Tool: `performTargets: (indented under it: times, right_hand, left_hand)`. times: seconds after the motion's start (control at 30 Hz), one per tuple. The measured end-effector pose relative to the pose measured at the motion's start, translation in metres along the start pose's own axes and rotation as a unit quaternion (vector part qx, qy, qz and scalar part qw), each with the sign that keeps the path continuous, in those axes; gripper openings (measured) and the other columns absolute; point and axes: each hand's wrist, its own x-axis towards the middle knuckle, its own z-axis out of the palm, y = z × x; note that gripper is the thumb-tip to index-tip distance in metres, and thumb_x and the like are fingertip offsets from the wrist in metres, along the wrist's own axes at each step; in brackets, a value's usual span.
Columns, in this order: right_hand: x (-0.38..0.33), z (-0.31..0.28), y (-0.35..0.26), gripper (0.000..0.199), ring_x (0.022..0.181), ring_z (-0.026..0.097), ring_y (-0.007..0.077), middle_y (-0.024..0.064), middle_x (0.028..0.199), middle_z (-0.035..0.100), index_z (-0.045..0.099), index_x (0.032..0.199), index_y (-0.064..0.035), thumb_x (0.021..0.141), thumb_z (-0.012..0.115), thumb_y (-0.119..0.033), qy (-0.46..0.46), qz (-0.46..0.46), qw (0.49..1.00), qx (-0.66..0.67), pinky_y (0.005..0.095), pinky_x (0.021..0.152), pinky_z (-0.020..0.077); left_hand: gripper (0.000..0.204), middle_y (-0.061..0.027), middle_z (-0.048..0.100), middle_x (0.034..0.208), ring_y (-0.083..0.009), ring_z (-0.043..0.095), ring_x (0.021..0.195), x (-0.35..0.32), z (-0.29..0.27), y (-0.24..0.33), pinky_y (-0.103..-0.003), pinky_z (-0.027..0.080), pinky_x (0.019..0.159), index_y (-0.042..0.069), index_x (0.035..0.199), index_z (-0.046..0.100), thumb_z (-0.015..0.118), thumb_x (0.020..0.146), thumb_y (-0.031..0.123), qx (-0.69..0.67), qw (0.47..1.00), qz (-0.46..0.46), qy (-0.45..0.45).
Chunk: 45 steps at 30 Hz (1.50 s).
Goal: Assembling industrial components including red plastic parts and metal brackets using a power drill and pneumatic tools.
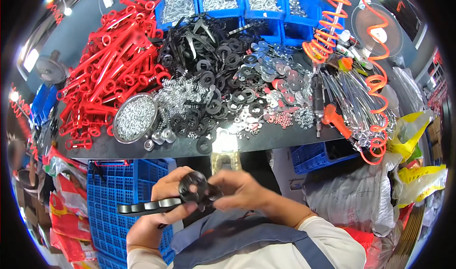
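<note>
Low over my lap, in front of the bench edge, my left hand (167,193) is closed around a black lever-like part. Its wavy handle (149,206) points left, and its round black head (194,186) faces up between my hands. My right hand (243,189) reaches in from the right, with thumb and fingers curled together at the side of that head. A dark piece lies between the right fingertips, too blurred and covered to name. Just beyond my hands a small yellowish, clear-wrapped fixture (225,160) sticks out below a bright light at the bench edge.
The dark bench (183,149) bears heaped red handles (118,55), black rings (209,79), metal discs (287,76), a bowl of small metal parts (136,118) and long rods (354,93). Blue bins (263,12) line the back. A power screwdriver (317,98) hangs by orange coiled hoses (377,81). Blue crates (128,193) stand below left.
</note>
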Motion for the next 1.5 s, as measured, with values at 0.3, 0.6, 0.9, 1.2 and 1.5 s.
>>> performTargets:
  times: [0.3, 0.6, 0.9, 1.2, 1.5]
  right_hand:
    - [0.039, -0.165, 0.000, 0.025, 0.083, 0.063, 0.0323, 0.0186, 0.095, 0.062, 0.065, 0.092, 0.0006, 0.077, 0.073, -0.018, 0.300, -0.083, 0.627, -0.714, 0.0397, 0.074, 0.0520]
    - [0.041, -0.182, 0.002, 0.011, 0.073, 0.064, 0.0353, 0.0202, 0.082, 0.062, 0.065, 0.083, 0.0008, 0.075, 0.058, 0.000, 0.262, -0.056, 0.520, -0.811, 0.0431, 0.066, 0.0519]
    - [0.014, -0.100, -0.051, 0.020, 0.076, 0.069, 0.0199, 0.0130, 0.090, 0.066, 0.063, 0.101, 0.0097, 0.084, 0.064, -0.001, 0.205, -0.052, 0.923, -0.322, 0.0285, 0.067, 0.0579]
    - [0.037, -0.028, -0.068, 0.020, 0.101, 0.063, 0.0326, 0.0147, 0.105, 0.061, 0.061, 0.086, -0.0016, 0.071, 0.071, 0.007, 0.026, -0.415, 0.764, -0.493, 0.0370, 0.079, 0.0534]
    - [0.062, -0.024, -0.067, 0.024, 0.113, 0.051, 0.0372, 0.0134, 0.113, 0.054, 0.065, 0.080, -0.0066, 0.061, 0.078, -0.001, -0.001, -0.472, 0.705, -0.530, 0.0456, 0.093, 0.0431]
  left_hand:
    - [0.031, -0.0082, 0.065, 0.092, -0.0116, 0.059, 0.076, 0.002, 0.015, 0.005, -0.024, 0.048, 0.066, -0.006, 0.111, 0.061, 0.062, 0.085, 0.010, -0.051, 0.930, -0.195, 0.306]
    - [0.023, -0.0020, 0.063, 0.091, -0.0060, 0.054, 0.084, -0.003, 0.018, 0.022, -0.022, 0.044, 0.072, 0.000, 0.112, 0.064, 0.062, 0.089, 0.005, -0.036, 0.952, -0.209, 0.219]
    - [0.041, -0.0111, 0.064, 0.091, -0.0163, 0.060, 0.077, 0.005, 0.006, 0.018, -0.028, 0.048, 0.065, -0.006, 0.116, 0.056, 0.065, 0.084, 0.018, -0.093, 0.950, -0.202, 0.219]
    - [0.025, -0.0033, 0.064, 0.094, -0.0068, 0.057, 0.084, 0.011, 0.023, 0.004, -0.021, 0.044, 0.070, 0.001, 0.107, 0.060, 0.066, 0.085, 0.008, -0.071, 0.955, -0.167, 0.235]
    - [0.035, -0.0085, 0.065, 0.093, -0.0094, 0.059, 0.076, 0.005, 0.033, -0.003, -0.024, 0.045, 0.064, 0.004, 0.117, 0.049, 0.064, 0.085, 0.001, -0.111, 0.955, -0.092, 0.259]
